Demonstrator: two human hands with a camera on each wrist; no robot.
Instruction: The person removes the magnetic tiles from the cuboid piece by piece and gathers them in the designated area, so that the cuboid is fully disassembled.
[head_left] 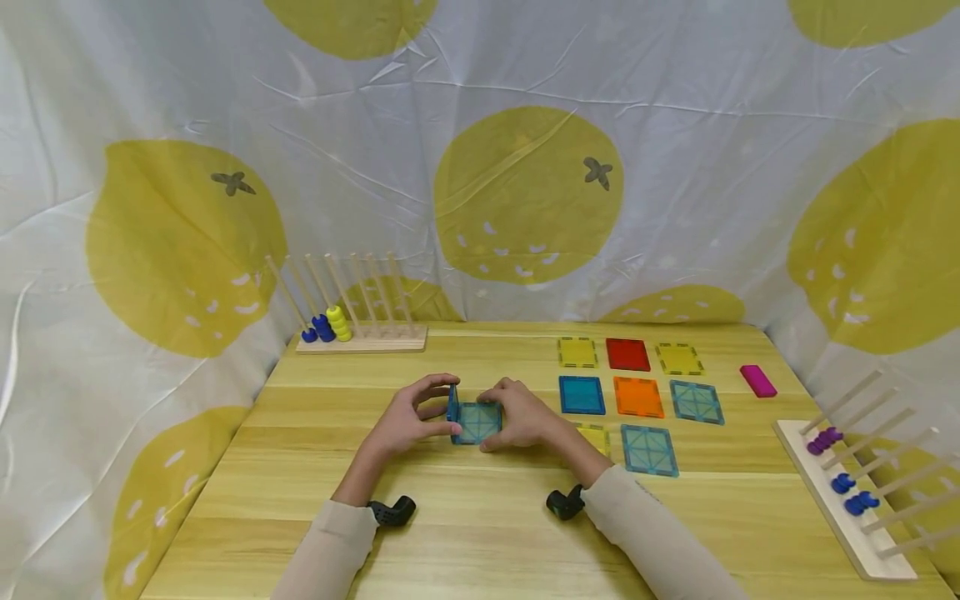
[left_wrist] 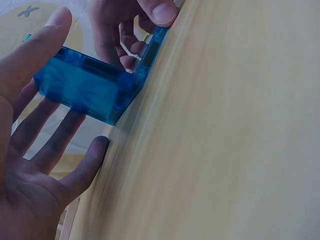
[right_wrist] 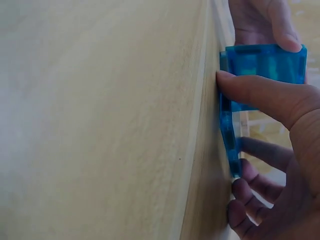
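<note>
Near the middle of the table, a translucent blue magnetic tile with a cross pattern lies flat. A second blue magnetic tile stands upright along its left edge, the two meeting at a corner. My left hand pinches the upright tile between thumb and fingers. The flat tile is held at its right side by my right hand, thumb on the near edge and fingers at the far edge. In the right wrist view the right thumb crosses in front of both tiles and hides part of them.
Yellow, red, orange and blue tiles lie in rows to the right. A pink block sits beyond them. Wooden peg racks with beads stand at the back left and right edge. A lemon-print curtain hangs behind.
</note>
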